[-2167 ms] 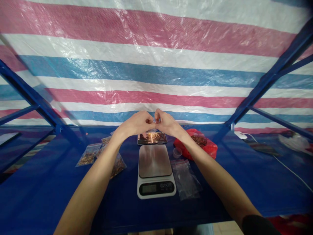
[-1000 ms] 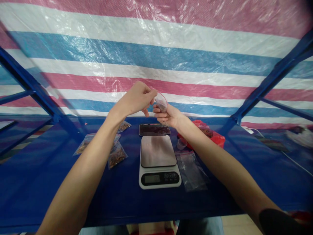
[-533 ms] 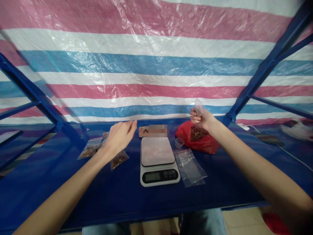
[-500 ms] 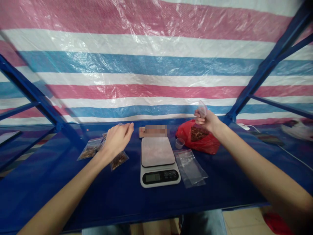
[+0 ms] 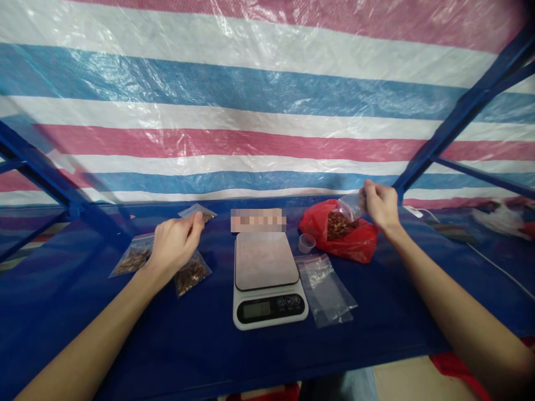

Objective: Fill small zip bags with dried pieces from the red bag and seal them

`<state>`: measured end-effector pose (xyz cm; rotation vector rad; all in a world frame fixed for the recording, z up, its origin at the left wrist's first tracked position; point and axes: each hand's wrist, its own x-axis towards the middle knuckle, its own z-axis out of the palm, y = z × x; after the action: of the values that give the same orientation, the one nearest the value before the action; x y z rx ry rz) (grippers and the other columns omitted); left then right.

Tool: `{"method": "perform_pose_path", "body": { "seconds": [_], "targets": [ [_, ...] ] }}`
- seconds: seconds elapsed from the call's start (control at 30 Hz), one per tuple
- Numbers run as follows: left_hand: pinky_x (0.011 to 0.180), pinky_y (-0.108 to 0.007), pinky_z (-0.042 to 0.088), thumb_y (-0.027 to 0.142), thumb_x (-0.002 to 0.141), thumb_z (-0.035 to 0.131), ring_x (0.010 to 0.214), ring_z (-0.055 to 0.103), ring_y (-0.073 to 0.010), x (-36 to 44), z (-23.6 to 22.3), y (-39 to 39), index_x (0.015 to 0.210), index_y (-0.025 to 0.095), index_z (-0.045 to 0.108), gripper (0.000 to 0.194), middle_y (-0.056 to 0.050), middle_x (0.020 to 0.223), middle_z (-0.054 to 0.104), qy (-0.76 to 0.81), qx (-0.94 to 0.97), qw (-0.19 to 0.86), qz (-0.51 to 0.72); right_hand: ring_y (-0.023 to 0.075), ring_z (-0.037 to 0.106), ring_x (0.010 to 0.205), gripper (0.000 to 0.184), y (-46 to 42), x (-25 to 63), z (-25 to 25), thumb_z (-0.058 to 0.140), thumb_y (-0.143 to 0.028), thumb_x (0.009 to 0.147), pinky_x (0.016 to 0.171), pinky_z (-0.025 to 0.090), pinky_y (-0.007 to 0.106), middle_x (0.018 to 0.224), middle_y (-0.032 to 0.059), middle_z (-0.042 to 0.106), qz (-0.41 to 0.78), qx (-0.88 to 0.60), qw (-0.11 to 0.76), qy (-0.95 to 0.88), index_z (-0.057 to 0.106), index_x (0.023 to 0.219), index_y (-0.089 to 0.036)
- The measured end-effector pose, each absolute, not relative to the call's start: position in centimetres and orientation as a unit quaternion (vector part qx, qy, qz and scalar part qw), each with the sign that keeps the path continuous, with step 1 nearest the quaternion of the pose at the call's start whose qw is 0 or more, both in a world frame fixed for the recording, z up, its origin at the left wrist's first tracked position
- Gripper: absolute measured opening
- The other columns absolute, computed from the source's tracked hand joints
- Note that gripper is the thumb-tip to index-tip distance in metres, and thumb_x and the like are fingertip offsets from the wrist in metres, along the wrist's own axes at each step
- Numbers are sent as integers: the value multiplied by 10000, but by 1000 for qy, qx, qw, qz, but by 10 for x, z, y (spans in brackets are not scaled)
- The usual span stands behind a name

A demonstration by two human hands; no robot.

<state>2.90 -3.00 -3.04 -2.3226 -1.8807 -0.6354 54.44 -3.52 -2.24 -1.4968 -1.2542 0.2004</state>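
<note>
Head view: the right hand (image 5: 381, 205) pinches a clear bag (image 5: 350, 206) by one end, probably so the other leans over the red bag (image 5: 360, 245) beside its grip. I can't tell if the left hand (image 5: 175, 240) pinches the small packet (image 5: 208, 215) at its grip.

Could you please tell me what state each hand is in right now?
Left hand: fingers curled at the rear filled bag; whether it grips it cannot be told.
Right hand: closed, holding a clear bag by the red bag's opening.
</note>
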Motion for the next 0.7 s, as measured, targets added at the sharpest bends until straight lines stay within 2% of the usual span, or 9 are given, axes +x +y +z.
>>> {"method": "perform_pose_path", "body": {
  "seconds": [0.07,0.13,0.3,0.43,0.57,0.7],
  "targets": [
    [677,-335,376,508,1043,243,756,722,-288,26,-29,-30,842,192,761,639,-113,709,730,-615,-757,42,-218,180,469,488,561,-44,538,-16,488,-620,1024,523,370,350,508,21,498,-29,-633,490,-598,519,591,-263],
    [686,-336,389,508,1041,243,758,726,-294,24,-27,-31,841,187,756,637,-113,698,723,-613,-756,39,-226,198,487,504,574,-52,532,-9,412,-626,1051,567,371,371,523,25,492,-92,-622,430,-648,487,606,-270],
    [700,-336,411,512,1039,240,778,736,-297,27,-24,-33,833,197,745,630,-104,701,733,-609,-757,24,-235,238,565,556,568,-63,523,0,311,-622,1072,616,388,386,587,68,563,-156,-618,323,-700,497,661,-278],
    [703,-334,412,514,1034,242,784,735,-293,29,-24,-34,826,200,741,625,-97,701,734,-610,-755,16,-240,240,564,577,560,-65,524,1,335,-608,1064,618,361,374,604,94,599,-186,-614,292,-710,512,657,-266],
    [718,-341,408,513,1036,241,809,738,-302,29,-24,-33,831,195,741,627,-104,719,740,-611,-755,11,-239,223,546,559,596,-63,523,2,405,-674,1034,614,322,361,590,83,595,-177,-601,307,-716,547,641,-249],
    [725,-345,407,522,1033,234,833,741,-313,29,-23,-32,843,190,745,638,-113,741,751,-617,-751,7,-235,237,641,631,557,-59,523,4,545,-740,964,639,399,344,690,72,710,-19,-586,279,-760,727,817,-235]
  ]
}}
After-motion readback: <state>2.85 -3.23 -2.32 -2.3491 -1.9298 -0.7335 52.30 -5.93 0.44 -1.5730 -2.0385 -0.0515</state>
